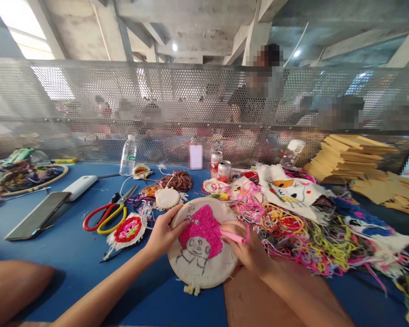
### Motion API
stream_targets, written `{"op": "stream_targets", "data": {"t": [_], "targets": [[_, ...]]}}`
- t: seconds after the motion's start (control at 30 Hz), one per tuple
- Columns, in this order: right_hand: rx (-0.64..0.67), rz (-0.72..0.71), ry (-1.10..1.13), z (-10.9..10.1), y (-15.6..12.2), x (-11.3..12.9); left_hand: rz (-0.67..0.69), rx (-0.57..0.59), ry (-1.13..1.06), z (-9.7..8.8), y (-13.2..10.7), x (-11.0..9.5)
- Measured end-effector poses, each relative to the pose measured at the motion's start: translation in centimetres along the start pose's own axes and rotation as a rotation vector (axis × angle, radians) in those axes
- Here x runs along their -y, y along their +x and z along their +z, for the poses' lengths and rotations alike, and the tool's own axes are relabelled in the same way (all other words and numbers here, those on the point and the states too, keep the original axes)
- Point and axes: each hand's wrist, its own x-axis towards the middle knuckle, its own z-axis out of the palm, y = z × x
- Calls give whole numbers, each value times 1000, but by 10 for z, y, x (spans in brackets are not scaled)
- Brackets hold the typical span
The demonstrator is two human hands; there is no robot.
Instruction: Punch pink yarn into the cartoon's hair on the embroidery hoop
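Observation:
An embroidery hoop (pixel 201 268) with cream cloth stands tilted in front of me on the blue table (pixel 71 250). A pink tufted patch and a drawn figure show on the cloth. My left hand (pixel 162 236) grips the hoop's left rim, fingers closed round it. My right hand (pixel 248 247) is closed on a pink punch needle (pixel 233 236), its tip at the right side of the pink patch.
Tangled coloured yarn (pixel 303 236) and a stitched white cloth (pixel 289 188) lie to the right. Scissors (pixel 105 215), a phone (pixel 37 215), a white power bank (pixel 79 187), a small round piece (pixel 127 229), a bottle (pixel 128 156) and two cans (pixel 221 167) lie left and behind. A perforated screen (pixel 191 104) backs the table; people sit beyond.

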Motion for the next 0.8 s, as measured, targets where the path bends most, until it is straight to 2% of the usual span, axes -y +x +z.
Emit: {"op": "stream_targets", "data": {"t": [0.13,0.33,0.8], "targets": [[-52,101,142,2,-7,-6,0,5,4,1,1,1],[-79,133,191,11,-19,-16,4,-9,21,1,2,2],[-37,120,215,-3,-6,-5,-7,-12,23,1,2,0]]}}
